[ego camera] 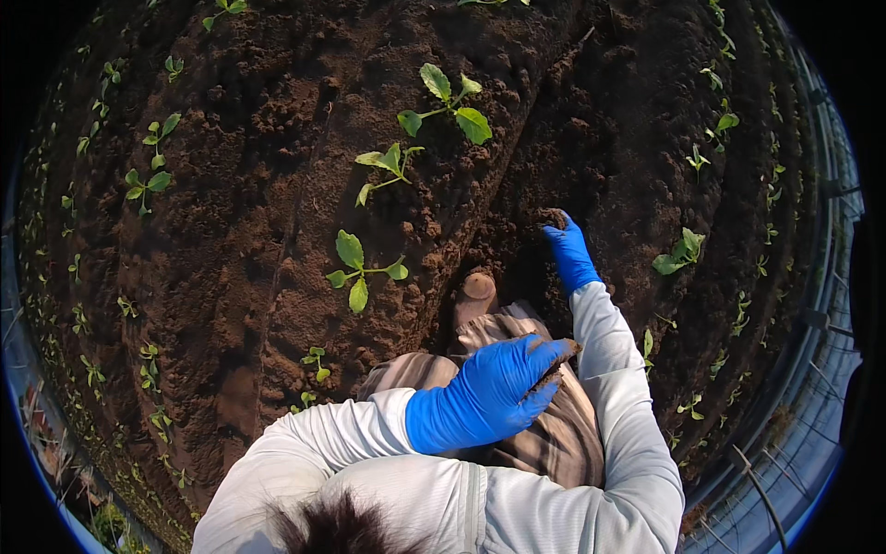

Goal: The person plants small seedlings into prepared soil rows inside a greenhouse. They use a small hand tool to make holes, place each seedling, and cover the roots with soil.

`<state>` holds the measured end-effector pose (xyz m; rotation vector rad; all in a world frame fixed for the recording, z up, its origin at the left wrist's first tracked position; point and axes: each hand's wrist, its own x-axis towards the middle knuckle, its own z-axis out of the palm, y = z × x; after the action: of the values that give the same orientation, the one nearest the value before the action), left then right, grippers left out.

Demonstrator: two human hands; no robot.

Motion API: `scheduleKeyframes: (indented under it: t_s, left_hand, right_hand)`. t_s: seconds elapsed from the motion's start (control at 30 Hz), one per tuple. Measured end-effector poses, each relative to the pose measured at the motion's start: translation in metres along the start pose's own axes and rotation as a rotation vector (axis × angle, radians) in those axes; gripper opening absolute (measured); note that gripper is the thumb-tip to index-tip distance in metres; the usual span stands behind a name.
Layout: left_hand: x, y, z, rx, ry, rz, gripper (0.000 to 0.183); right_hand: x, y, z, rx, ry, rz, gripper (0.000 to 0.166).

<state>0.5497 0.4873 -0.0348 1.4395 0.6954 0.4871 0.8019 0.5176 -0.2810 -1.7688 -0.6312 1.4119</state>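
Note:
Over my lap, my left hand (484,395) wears a blue glove with soil on the fingertips. Its thumb sits below the bent fingers, and its palm side is hidden. My right hand (569,253), also in a blue glove, reaches down to the dark soil (526,187) of the furrow. Soil covers its fingertips, so whether they grip anything is unclear. Left of the furrow, leafy green seedlings grow from the raised bed; the closest are a four-leaved seedling (358,271), a paler seedling (387,166) and a larger seedling (450,104).
My legs in striped trousers (554,436) are in the furrow, with a brown rounded foot or shoe tip (477,285) ahead of them. A seedling (682,253) grows on the right bed. More seedling rows run along both sides. Plastic sheeting with metal bars (817,388) edges the right.

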Motion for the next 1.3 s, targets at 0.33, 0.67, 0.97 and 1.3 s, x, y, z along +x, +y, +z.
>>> scheduleKeyframes:
  t_s: [0.33, 0.67, 0.97, 1.3]
  left_hand:
    - [0.012, -0.008, 0.006, 0.106, -0.015, 0.020, 0.042]
    - [0.038, -0.010, 0.003, -0.195, 0.264, -0.260, 0.040]
    - [0.009, 0.027, 0.035, -0.576, 0.660, -0.444, 0.051]
    - [-0.031, 0.045, 0.072, -0.232, 0.713, -0.582, 0.050]
  right_hand:
    - [-0.015, -0.049, 0.019, 0.316, -0.033, 0.226, 0.031]
    - [0.038, -0.070, 0.018, 0.701, 0.209, 0.314, 0.032]
    - [0.010, -0.075, 0.040, 1.062, 0.187, 0.348, 0.028]
    - [-0.118, -0.153, 0.000, 1.014, 0.203, 0.409, 0.029]
